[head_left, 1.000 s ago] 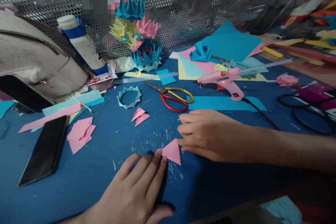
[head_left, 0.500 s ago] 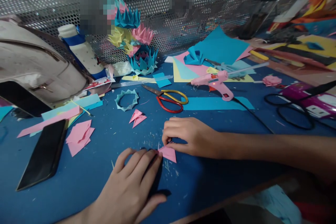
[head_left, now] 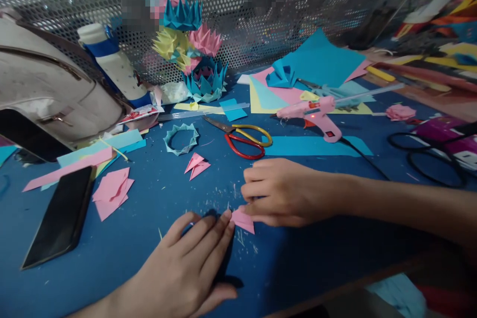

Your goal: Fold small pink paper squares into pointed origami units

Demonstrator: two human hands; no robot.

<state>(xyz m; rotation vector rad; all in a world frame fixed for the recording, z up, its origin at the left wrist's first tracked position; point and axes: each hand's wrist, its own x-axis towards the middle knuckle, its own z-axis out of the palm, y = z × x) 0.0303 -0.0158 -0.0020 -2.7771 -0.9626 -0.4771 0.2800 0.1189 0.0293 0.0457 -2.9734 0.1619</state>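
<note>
A small folded pink paper [head_left: 244, 221] lies on the blue table between my hands. My left hand [head_left: 190, 258] rests with fingers stretched out, its index fingertip pressing the paper's left corner and its thumb spread away. At the paper's upper right edge, my right hand [head_left: 286, 194] has its fingers curled and its thumb and index finger closed on it; the exact grip is partly hidden. Above my left hand are two small folded pink triangles [head_left: 197, 166]. A light blue zigzag paper ring [head_left: 181, 139] lies behind them, and scissors [head_left: 248, 140] with red and yellow handles rest to its right.
A pink glue gun [head_left: 316, 112] with a lit red light trails its cable [head_left: 365, 159] rightward. Blue paper strip [head_left: 316, 146] lies beneath it. On the left are a phone [head_left: 59, 218], pink squares [head_left: 112, 191], a bottle [head_left: 115, 67] and a bag [head_left: 48, 74]. Paper flowers [head_left: 182, 15] stand behind.
My right hand has shifted slightly along the paper's edge, its fingers more curled. The left hand stays on the corner. The whole view has moved slightly.
</note>
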